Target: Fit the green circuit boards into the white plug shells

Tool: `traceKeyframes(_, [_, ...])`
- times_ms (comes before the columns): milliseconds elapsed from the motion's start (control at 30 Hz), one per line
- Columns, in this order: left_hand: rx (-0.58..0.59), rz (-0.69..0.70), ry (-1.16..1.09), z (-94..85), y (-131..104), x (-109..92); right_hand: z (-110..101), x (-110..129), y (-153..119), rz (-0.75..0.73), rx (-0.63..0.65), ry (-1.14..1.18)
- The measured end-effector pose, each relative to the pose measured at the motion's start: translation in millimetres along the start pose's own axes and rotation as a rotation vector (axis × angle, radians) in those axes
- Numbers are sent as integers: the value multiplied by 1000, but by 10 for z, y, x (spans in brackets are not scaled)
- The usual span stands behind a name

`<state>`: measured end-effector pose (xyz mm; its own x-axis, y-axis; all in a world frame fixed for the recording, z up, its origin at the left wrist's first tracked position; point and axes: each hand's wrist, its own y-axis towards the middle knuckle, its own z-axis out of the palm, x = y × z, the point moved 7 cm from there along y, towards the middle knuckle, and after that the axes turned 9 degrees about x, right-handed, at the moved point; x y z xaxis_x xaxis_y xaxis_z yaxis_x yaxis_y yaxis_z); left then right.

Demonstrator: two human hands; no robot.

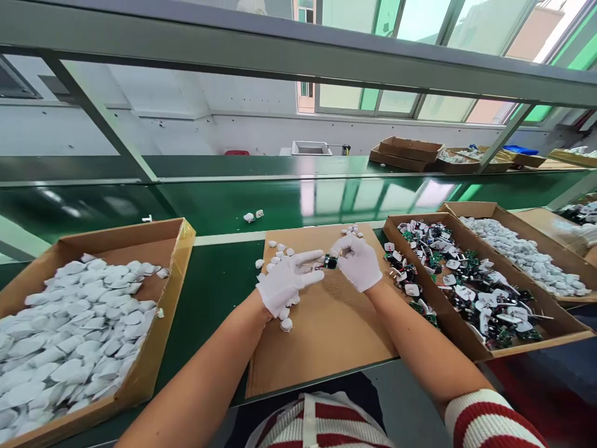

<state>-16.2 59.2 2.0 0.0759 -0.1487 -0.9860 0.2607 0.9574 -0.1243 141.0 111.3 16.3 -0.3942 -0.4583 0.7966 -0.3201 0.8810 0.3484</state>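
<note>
Over the cardboard sheet (326, 336) both my hands, in white gloves, meet at a small green circuit board (331, 261) with thin wires. My right hand (359, 261) is closed, its thumb and fingers pinched at the board's right side. My left hand (291, 278) has its fingers stretched out and apart, tips close to the board's left side; a small wired part shows between them. Whether those tips touch the board I cannot tell. Small white rounded pieces (286, 325) lie around and partly under my left hand, and more white pieces (352, 231) sit beyond my right hand.
A carton of white plastic pieces (88, 336) stands at left. On the right are a carton of wired circuit boards (466, 280), loose boards (405, 274) beside it, and another carton of white pieces (527, 249). A frame rail (298, 56) crosses above the green bench (209, 280).
</note>
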Motion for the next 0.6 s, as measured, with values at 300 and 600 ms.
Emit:
traceKeyframes(300, [33, -90, -141, -234, 199, -57, 42, 14, 380, 195, 178, -85])
traceKeyframes(600, [-280, 15, -313, -591, 402, 39, 375, -508, 315, 445, 164, 508])
